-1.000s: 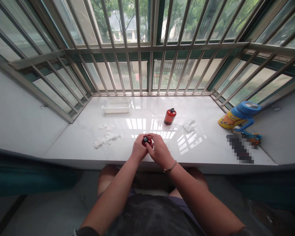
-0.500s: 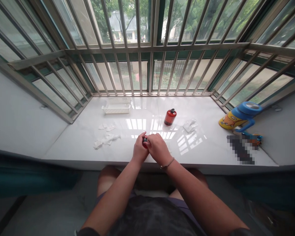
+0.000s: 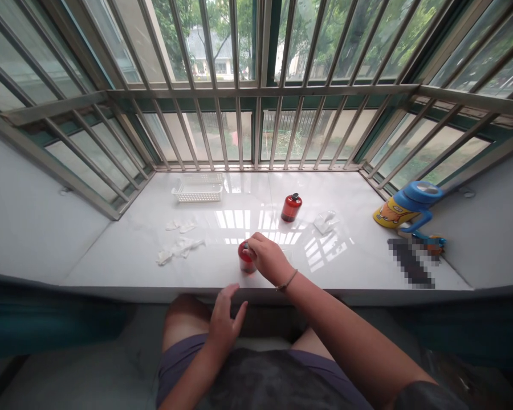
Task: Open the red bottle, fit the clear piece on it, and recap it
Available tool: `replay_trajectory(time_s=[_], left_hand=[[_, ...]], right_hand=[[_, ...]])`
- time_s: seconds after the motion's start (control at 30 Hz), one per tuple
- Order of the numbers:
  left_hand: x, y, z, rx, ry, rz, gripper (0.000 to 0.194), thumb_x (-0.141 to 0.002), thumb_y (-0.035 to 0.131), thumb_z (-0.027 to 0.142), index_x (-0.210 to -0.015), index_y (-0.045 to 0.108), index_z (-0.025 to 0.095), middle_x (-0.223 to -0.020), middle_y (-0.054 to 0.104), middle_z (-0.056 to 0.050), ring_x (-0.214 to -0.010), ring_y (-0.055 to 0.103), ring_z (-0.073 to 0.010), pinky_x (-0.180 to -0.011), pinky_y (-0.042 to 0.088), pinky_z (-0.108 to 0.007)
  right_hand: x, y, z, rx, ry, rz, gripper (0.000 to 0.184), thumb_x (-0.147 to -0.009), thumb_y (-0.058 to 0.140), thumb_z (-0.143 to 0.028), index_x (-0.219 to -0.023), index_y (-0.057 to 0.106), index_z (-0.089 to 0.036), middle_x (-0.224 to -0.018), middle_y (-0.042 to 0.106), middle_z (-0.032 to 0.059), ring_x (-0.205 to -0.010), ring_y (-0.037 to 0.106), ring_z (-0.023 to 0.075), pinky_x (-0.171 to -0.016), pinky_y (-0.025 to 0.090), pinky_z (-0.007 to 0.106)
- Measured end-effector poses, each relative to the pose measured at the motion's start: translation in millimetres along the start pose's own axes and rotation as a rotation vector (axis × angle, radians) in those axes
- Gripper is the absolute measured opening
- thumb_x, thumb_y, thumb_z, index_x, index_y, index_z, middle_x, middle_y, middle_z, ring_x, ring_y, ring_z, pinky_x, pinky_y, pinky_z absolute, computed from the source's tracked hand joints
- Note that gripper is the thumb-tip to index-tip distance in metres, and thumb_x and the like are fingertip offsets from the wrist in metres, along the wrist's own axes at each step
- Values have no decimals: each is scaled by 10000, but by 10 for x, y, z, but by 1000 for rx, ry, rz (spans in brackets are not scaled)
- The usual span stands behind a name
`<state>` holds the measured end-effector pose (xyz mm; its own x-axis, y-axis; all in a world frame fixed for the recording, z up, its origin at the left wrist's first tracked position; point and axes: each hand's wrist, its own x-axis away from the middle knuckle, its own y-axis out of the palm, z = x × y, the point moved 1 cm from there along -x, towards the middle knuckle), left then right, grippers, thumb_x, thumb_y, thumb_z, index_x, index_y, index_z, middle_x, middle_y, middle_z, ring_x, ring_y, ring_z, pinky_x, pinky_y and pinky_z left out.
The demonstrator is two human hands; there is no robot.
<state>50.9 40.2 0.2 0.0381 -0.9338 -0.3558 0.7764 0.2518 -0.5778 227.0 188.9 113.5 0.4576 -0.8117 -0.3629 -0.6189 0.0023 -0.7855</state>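
A small red bottle point(image 3: 244, 261) stands on the white window sill point(image 3: 205, 267) near its front edge. My right hand point(image 3: 268, 259) is closed on the bottle's top, fingers pinched round the cap. My left hand point(image 3: 224, 320) hangs below the sill over my lap, fingers spread and holding nothing. A second red bottle with a black cap point(image 3: 290, 207) stands further back on the sill, untouched.
A white slotted basket point(image 3: 197, 190) sits at the back left. Crumpled white tissues point(image 3: 177, 248) lie left of the bottle, a clear wrapper point(image 3: 325, 221) lies right of the far bottle. A blue and yellow cup point(image 3: 404, 207) lies at the right. Window bars enclose the sill.
My left hand has let go of the near bottle and dropped below the sill's edge. The bottle now stands on the sill with only my right hand on it.
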Motion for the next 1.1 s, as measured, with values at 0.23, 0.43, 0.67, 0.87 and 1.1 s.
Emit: replay_trajectory(time_s=[0.23,0.43,0.67,0.87,1.1], left_hand=[[1065,-520,-532,-73,-41,-322,188,-830,670,290,-876,778,437,-797,800,-2,-742,809,-319,-718,734,-517],[1510,-730,-915,-139,-54,-257,507,-758,710,269,-1084,732,657,-1089,839,91,-1003,822,-352,-981,663,-655],[1470,-683,-890,-169,-84,-211,419,-796,668,274,-1020,757,616,-1037,842,99,-962,830,-341,-948,680,-678],[1442,-669,-861,-156,-105,-188,423,-813,657,251,-1028,754,601,-1018,843,83,-944,831,-333,-933,687,-669],[1422,-719,-834,-170,-89,-195,410,-839,647,239,-1032,764,582,-1018,840,81,-951,833,-313,-940,704,-623]], right_hand=[[39,21,-45,-33,11,9,213,-961,641,-70,-848,564,-233,-932,607,14,-747,552,158,-646,408,290],[-120,-209,-16,-118,97,115,260,-967,689,-220,-820,478,-255,-806,592,-19,-712,563,171,-640,430,304],[-250,-868,300,-180,195,407,304,-964,709,-466,-874,507,-258,-945,718,37,-826,679,211,-739,519,346],[-40,-1063,941,107,268,408,307,-947,662,-448,-859,425,-273,-950,722,69,-788,621,235,-729,458,368],[286,-970,1550,253,409,379,202,-914,626,-384,-873,462,-274,-854,666,65,-764,559,251,-700,411,380]])
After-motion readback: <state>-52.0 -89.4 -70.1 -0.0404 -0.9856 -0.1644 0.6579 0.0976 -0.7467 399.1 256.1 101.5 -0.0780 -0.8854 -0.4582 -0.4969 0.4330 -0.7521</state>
